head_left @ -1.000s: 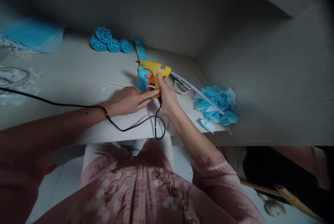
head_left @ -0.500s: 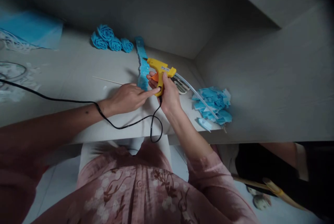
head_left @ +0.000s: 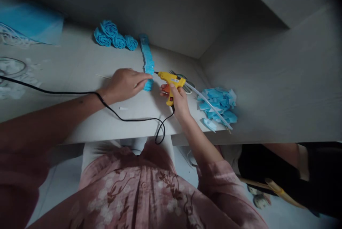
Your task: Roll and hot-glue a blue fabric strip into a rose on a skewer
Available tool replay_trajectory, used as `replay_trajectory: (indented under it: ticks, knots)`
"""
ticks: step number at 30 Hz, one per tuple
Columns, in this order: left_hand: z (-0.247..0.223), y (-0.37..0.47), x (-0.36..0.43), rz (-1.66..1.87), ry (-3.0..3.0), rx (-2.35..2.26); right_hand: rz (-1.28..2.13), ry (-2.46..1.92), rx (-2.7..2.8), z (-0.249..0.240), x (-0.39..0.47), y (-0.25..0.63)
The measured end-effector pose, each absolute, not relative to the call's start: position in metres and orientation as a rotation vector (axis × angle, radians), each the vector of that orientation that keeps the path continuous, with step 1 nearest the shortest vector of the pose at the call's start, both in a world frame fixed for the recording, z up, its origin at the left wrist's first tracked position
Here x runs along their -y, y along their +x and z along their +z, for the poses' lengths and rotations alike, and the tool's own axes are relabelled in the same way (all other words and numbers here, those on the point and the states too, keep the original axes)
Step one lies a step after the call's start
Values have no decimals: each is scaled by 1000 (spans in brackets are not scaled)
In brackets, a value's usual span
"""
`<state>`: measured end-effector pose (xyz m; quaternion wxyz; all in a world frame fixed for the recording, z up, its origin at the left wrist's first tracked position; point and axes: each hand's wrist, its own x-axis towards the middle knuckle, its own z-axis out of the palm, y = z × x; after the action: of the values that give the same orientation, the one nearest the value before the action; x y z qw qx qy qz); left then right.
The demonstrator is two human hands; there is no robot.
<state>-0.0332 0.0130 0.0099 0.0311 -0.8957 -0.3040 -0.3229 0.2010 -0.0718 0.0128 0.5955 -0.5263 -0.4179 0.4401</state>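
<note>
My right hand (head_left: 179, 100) is wrapped round the handle of a yellow hot glue gun (head_left: 167, 76), fingers by its orange trigger. A clear glue stick (head_left: 207, 101) sticks out of its back, and a red switch shows on the handle. The nozzle points left, close beside a ruffled light-blue paper strip (head_left: 147, 56) lying lengthwise on the table. Over the strip's near part reaches my left hand (head_left: 127, 83), index finger stretched out and thumb apart below it. Whether that fingertip touches the paper I cannot tell. A thin stick (head_left: 103, 76) lies partly hidden behind this hand.
Several blue paper roses (head_left: 109, 29) sit at the back. Blue paper pieces (head_left: 217, 100) are heaped right, scissors (head_left: 189, 86) behind the gun. White scraps (head_left: 14, 76) and blue sheets (head_left: 34, 24) lie left. The black cord (head_left: 128, 119) crosses my left forearm. Another person's arm (head_left: 283, 156) shows lower right.
My left index finger has left the glue gun's handle and moved up to the blue strip. The gun, in my right hand, has shifted right and toward me, its nozzle now beside the strip.
</note>
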Motion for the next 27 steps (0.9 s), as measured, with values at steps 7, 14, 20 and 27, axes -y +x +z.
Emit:
replay_trajectory:
  ticks: [7,14,20,27]
  knots:
    - [-6,-45,-44,-927,-2786,1019,1065,-1318,925,-4,78,224]
    - [-10,-22,-2,-793,-2963,633,1125,-1289,933,1,64,201]
    - [-3,-31,-16,-701,-2963,665,1094,-1363,1092,10,66,214]
    - [9,-77,-46,-530,-2800,791,1082,-1420,1201,19,73,246]
